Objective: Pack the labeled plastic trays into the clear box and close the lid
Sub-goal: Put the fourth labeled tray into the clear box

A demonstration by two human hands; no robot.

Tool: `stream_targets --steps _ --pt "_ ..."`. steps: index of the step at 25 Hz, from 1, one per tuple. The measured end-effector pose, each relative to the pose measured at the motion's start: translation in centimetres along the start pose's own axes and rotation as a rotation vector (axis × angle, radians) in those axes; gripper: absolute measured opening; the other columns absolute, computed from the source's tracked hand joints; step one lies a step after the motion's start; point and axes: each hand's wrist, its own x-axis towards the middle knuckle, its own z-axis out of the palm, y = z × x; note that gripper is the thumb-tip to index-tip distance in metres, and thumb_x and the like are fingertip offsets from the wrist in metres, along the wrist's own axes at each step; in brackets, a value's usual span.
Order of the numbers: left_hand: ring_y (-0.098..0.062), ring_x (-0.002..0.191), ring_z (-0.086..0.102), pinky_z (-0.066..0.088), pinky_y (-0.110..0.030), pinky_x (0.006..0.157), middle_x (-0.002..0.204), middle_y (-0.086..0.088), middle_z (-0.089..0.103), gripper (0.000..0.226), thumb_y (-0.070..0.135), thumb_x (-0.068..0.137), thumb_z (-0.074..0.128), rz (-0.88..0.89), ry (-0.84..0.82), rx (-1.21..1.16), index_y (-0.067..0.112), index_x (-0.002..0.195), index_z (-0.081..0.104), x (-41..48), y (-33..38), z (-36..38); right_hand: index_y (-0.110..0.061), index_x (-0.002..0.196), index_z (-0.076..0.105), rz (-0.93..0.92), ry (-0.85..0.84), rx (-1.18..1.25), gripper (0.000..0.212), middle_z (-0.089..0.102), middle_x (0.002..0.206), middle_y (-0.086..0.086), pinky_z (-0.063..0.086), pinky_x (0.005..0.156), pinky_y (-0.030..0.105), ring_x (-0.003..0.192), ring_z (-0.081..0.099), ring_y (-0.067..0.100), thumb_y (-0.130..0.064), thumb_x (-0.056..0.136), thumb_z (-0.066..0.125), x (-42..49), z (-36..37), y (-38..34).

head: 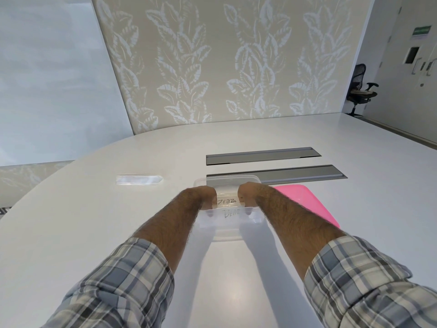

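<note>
A clear box (227,229) sits on the white table just ahead of me. Inside it stands a tray with a handwritten label reading "ZEBRA" (226,201); a second label, "BEAR" (230,213), shows behind the box's near wall. My left hand (205,194) and my right hand (248,192) both reach down into the box, fingers curled on the two ends of the ZEBRA tray. The fingertips are partly hidden by the box wall. A pink lid (305,204) lies flat on the table to the right of the box, partly under my right forearm.
Two grey cable slots (262,156) (302,174) are set into the table behind the box. A clear flat plastic piece (139,179) lies to the far left. The table's curved edge runs along the left; an office chair (360,89) stands far right.
</note>
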Motion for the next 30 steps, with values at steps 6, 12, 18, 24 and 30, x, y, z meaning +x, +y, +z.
stream_targets --steps 6,12,18,24,30 --pt "-0.029 0.109 0.066 0.052 -0.032 0.091 0.118 -0.01 0.071 0.044 0.025 0.081 0.08 -0.034 -0.013 -0.002 0.01 0.121 0.069 -0.3 0.3 -0.1 -0.009 0.08 0.069 -0.009 -0.011 -0.027 0.018 0.061 0.091 0.005 0.044 0.076 0.026 0.085 0.053 0.02 -0.018 0.074 0.083 0.0 0.1 -0.2" --pt "-0.027 0.106 0.064 0.048 -0.026 0.088 0.115 -0.007 0.07 0.031 0.015 0.091 0.064 -0.014 0.041 -0.029 0.011 0.121 0.071 -1.1 0.4 0.1 -0.02 0.056 0.045 -0.004 -0.028 -0.002 0.043 0.058 0.085 0.001 0.041 0.072 0.025 0.082 0.052 0.019 -0.018 0.071 0.085 -0.3 -0.1 -0.2" --pt "-0.015 0.105 0.065 0.055 -0.038 0.09 0.113 0.013 0.071 0.022 0.033 0.092 0.053 -0.027 0.33 -0.209 0.034 0.101 0.073 -4.0 -0.8 -1.5 -0.015 0.089 0.067 0.039 0.179 0.197 0.021 0.066 0.09 -0.002 0.053 0.076 0.031 0.085 0.061 0.02 -0.029 0.078 0.079 -1.0 -0.8 -0.1" --pt "-0.021 0.123 0.056 0.047 -0.04 0.101 0.133 0.006 0.062 0.036 0.046 0.101 0.044 -0.081 0.529 -0.147 0.028 0.126 0.064 -8.3 -5.2 -1.7 -0.019 0.098 0.062 0.004 0.438 0.181 0.034 0.066 0.103 -0.001 0.045 0.074 0.032 0.097 0.062 0.022 -0.052 0.09 0.057 -0.7 -4.6 -3.0" --pt "-0.019 0.15 0.027 0.023 -0.037 0.122 0.164 0.0 0.029 0.065 0.063 0.099 0.034 -0.214 0.555 -0.19 0.024 0.149 0.045 -12.9 -15.1 1.0 -0.018 0.144 0.047 -0.021 0.375 0.133 0.07 0.048 0.149 0.003 0.036 0.111 0.046 0.136 0.045 0.025 -0.063 0.091 0.05 2.6 -7.5 -9.7"
